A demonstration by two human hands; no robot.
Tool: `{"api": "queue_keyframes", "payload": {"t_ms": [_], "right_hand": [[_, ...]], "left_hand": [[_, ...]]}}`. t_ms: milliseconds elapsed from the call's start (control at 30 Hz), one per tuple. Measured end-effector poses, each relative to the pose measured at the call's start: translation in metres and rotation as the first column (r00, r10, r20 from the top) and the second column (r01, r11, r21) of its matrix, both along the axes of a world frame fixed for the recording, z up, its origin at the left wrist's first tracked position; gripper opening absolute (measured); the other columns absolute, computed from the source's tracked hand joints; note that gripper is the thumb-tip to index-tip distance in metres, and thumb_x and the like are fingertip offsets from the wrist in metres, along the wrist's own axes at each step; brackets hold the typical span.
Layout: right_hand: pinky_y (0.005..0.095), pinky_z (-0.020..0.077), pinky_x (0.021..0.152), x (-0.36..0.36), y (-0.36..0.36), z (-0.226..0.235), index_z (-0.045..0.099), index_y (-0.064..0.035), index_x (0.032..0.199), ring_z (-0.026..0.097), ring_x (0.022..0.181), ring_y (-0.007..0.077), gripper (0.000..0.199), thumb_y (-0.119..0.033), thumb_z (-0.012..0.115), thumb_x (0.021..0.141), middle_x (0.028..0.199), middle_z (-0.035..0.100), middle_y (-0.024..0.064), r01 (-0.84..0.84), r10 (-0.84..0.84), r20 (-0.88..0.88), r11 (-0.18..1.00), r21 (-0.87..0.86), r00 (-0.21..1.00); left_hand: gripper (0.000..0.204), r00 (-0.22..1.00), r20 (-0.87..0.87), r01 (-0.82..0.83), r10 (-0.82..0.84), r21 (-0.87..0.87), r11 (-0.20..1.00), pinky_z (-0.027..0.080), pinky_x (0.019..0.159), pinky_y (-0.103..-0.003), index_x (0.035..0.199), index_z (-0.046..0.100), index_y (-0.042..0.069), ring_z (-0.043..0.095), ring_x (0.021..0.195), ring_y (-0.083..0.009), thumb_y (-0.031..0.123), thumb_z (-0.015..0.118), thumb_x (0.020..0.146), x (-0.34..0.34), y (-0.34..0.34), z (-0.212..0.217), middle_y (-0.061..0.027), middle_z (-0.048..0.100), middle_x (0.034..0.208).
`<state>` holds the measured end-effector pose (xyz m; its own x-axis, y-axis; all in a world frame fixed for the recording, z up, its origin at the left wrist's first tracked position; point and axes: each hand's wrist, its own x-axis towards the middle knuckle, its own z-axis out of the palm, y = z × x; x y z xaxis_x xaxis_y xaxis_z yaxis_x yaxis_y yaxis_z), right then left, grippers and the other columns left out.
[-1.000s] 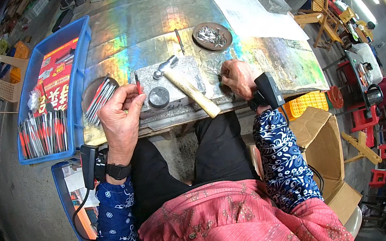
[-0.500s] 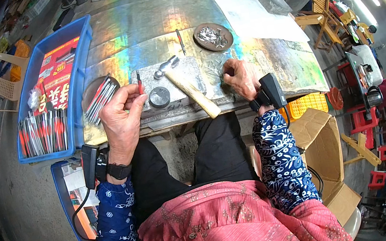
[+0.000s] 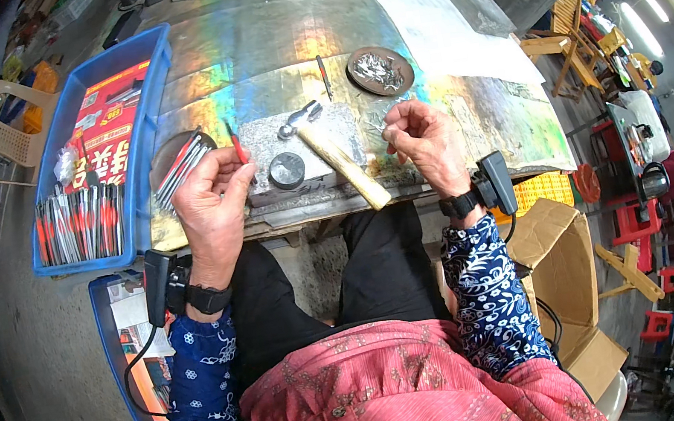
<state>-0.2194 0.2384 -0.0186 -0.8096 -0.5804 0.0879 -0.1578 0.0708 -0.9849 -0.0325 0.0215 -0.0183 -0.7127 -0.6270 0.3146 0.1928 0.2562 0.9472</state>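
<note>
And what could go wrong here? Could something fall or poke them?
Maybe the hammer: its handle reaches the table's front edge, so a bump could knock it down. The left hand pinches a thin red piece with just its fingertips, so that might slip. Small metal slivers lie loose near the right hand; they could scatter, or perhaps poke a finger.

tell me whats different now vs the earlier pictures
The right hand has drawn back a little, its wrist closer to the lap; whether it pinches something is too small to tell. The red tool, still in the left hand, now leans its tip leftward. The hammer, block, round dark piece and dish stayed put; the slight overall shift is the camera's.
</note>
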Motion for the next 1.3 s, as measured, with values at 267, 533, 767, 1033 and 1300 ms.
{"api": "queue_keyframes", "payload": {"t_ms": [267, 533, 767, 1033, 1300], "right_hand": [[0.0186, 0.0436, 0.049, 0.041, -0.011, 0.032, 0.067, 0.0021, 0.096, 0.056, 0.06, 0.0041, 0.011, -0.002, 0.063, 0.086, 0.07, 0.063, 0.0008, -0.03, 0.032, 0.026, 0.997, -0.065, 0.999], [0.0211, 0.0447, 0.055, 0.097, -0.023, 0.048, 0.07, 0.0017, 0.099, 0.056, 0.063, 0.0062, 0.016, 0.004, 0.06, 0.086, 0.083, 0.062, 0.0035, -0.19, 0.186, -0.075, 0.98, -0.061, 0.98], [0.0209, 0.0473, 0.065, 0.125, -0.031, 0.05, 0.061, 0.0021, 0.106, 0.057, 0.074, 0.0077, 0.022, 0.005, 0.059, 0.084, 0.088, 0.059, 0.0031, -0.213, 0.206, -0.065, 0.968, -0.133, 0.976], [0.02, 0.0467, 0.064, 0.131, -0.036, 0.049, 0.058, 0.0009, 0.095, 0.055, 0.072, 0.0046, 0.014, 0.008, 0.06, 0.083, 0.082, 0.056, 0.0007, -0.185, 0.185, -0.017, 0.972, -0.144, 0.983], [0.0206, 0.0453, 0.061, 0.134, -0.037, 0.047, 0.057, 0.0006, 0.093, 0.052, 0.069, 0.0039, 0.013, 0.008, 0.061, 0.083, 0.079, 0.054, -0.0009, -0.164, 0.162, -0.025, 0.977, -0.137, 0.986]], "left_hand": [[0.013, 0.986, -0.105, 0.162, -0.13, 0.398, 0.903, 0.054, 0.061, -0.021, 0.099, 0.062, -0.004, 0.066, 0.074, -0.0122, -0.001, 0.066, 0.087, 0.011, 0.007, 0.019, -0.0092, 0.068, 0.085], [0.015, 0.946, -0.222, 0.325, -0.238, 0.611, 0.722, 0.06, 0.065, -0.026, 0.106, 0.058, -0.002, 0.068, 0.078, -0.0179, 0.006, 0.059, 0.094, 0.02, 0.024, 0.022, -0.0139, 0.067, 0.092], [0.016, 0.927, -0.292, 0.375, -0.237, 0.699, 0.608, 0.06, 0.063, -0.031, 0.11, 0.055, 0.001, 0.07, 0.081, -0.0222, 0.008, 0.057, 0.095, 0.029, 0.032, 0.022, -0.0162, 0.068, 0.095], [0.018, 0.925, -0.308, 0.379, -0.222, 0.703, 0.602, 0.06, 0.063, -0.031, 0.111, 0.055, 0.001, 0.07, 0.08, -0.0218, 0.008, 0.058, 0.095, 0.031, 0.037, 0.023, -0.0161, 0.068, 0.095], [0.018, 0.949, -0.256, 0.307, -0.184, 0.624, 0.719, 0.061, 0.064, -0.029, 0.11, 0.055, -0.001, 0.07, 0.08, -0.0207, 0.004, 0.059, 0.093, 0.032, 0.043, 0.027, -0.0166, 0.068, 0.095]]}}
